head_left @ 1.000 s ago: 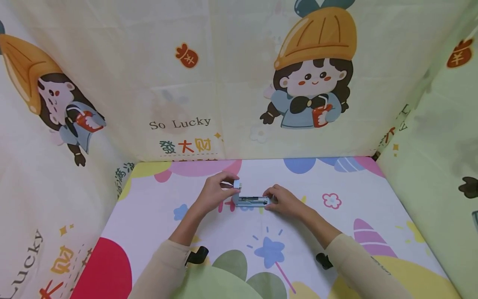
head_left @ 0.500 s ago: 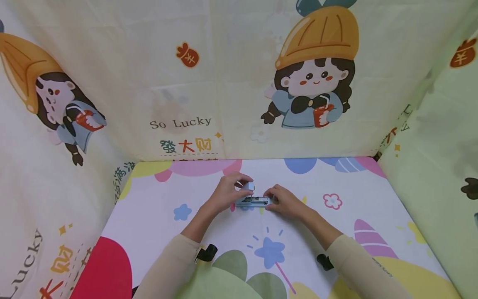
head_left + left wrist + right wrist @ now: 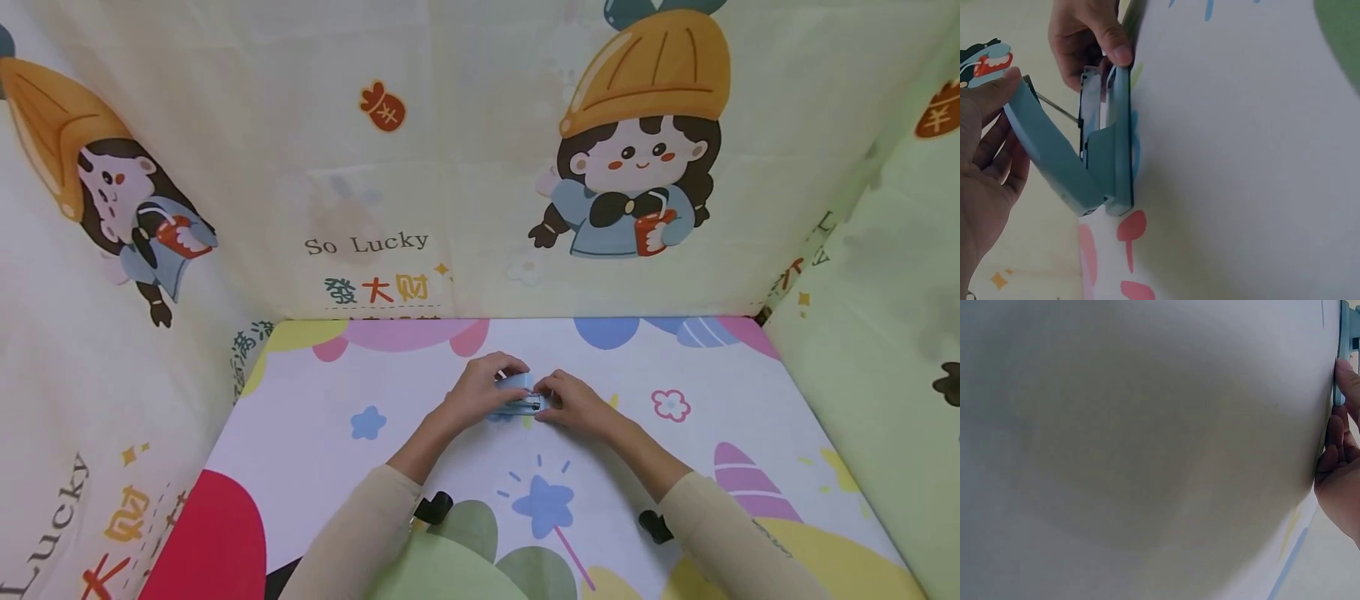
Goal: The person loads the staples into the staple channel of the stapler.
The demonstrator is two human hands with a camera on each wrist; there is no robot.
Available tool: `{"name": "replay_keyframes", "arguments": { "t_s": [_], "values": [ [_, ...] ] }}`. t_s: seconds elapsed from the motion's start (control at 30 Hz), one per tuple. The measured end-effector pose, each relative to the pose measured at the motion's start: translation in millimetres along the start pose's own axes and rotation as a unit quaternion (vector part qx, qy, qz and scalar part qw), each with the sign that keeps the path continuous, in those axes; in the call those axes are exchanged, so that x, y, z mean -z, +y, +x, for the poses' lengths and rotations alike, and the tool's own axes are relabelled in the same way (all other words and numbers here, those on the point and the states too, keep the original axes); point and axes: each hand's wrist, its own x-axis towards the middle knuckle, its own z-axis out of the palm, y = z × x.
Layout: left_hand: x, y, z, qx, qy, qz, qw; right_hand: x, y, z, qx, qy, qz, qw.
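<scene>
A light blue stapler (image 3: pixel 516 408) lies on the table with its top cover (image 3: pixel 1050 147) swung up from the base (image 3: pixel 1122 134). A thin metal rod spans from the raised cover to the staple channel (image 3: pixel 1090 103), as the left wrist view shows. My left hand (image 3: pixel 480 392) pinches the free end of the cover between thumb and fingers. With thumb and fingers, my right hand (image 3: pixel 577 403) grips the front end of the base; in the right wrist view only part of that hand and a strip of the base show at the right edge.
A white tablecloth (image 3: pixel 300 467) with coloured cartoon prints covers the table. Printed cloth walls (image 3: pixel 480 192) rise behind it and on both sides. Black wrist mounts (image 3: pixel 433 507) sit at both sleeves.
The left hand has swung the cover from nearly upright down and to the right, toward the base. The right hand has stayed at the stapler's front end.
</scene>
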Motion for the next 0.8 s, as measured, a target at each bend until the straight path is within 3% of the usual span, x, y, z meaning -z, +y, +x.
{"name": "replay_keyframes", "arguments": {
  "t_s": [0.33,0.8],
  "values": [
    [-10.7,-2.5,0.7,0.006,-0.015,0.022,0.9996,0,0,-1,0.022,0.008,-0.012,1.0],
    [-16.6,-12.9,-2.0,-0.04,-0.021,0.075,0.9962,-1,3,-2,0.043,0.018,-0.013,0.999]
  ]
}}
